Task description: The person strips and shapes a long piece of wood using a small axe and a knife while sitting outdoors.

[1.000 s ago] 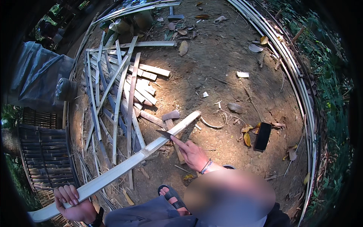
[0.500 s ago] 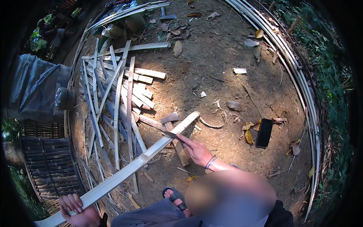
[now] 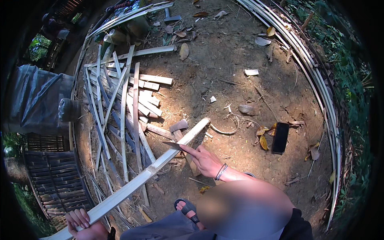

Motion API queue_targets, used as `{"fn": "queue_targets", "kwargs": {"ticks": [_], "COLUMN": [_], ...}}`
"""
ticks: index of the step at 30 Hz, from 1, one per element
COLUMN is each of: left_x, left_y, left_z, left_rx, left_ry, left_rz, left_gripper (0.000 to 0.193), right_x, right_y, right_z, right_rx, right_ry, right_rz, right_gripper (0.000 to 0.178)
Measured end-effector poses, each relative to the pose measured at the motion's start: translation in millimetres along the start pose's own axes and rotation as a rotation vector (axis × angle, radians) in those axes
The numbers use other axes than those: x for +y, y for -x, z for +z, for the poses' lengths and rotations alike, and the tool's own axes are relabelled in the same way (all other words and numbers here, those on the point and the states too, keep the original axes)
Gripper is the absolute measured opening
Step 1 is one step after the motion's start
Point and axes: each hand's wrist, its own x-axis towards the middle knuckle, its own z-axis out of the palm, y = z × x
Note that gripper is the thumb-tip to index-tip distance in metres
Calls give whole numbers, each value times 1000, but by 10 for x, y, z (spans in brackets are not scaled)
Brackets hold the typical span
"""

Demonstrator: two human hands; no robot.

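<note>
A long split bamboo strip runs slantwise from the lower left to the middle of the ground. My left hand is closed around its near end. Across the strip's upper part lies the blade of a knife, its tip sticking out beyond the left edge. My right hand grips this knife, index finger stretched along it; the handle is mostly hidden in the palm. Beneath the strip, a hatchet with a wooden handle rests on the soil.
Left of the strip is a heap of bamboo slats. A black phone lies on the dirt at right, beside yellow leaves. Long poles curve along the right. A metal-headed tool lies at the back.
The knife has shifted left across the strip, so more of its blade shows past the far edge. My right hand moved slightly left with it; my left hand keeps its grip.
</note>
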Motion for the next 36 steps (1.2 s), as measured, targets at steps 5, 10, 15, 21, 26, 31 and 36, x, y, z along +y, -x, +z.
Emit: {"fn": "queue_targets", "kwargs": {"ticks": [5,10,15,21,26,31,36], "left_x": [-17,5,27,-11,-1,9,-29], "left_y": [6,12,19,-11,-8,-29,-62], "left_z": [113,37,38,64,54,-32,-13], "left_rx": [106,78,117,102,139,12,77], "left_ry": [-15,-32,-66,-33,-44,-10,-12], "left_rz": [-10,-7,-1,-19,-3,-20,-32], "left_gripper": [31,31,31,30,30,30,30], "right_x": [370,64,211,652,295,332,686], "right_y": [-221,-78,-200,-338,-181,-190,-344], "right_z": [-137,58,7,-91,62,85,-166], "right_rx": [22,20,74,150,52,93,103], "right_ry": [91,-1,33,-13,-11,4,40], "right_rz": [164,37,0,25,-20,-17,133], "right_gripper": [51,48,46,48,46,48,50]}}
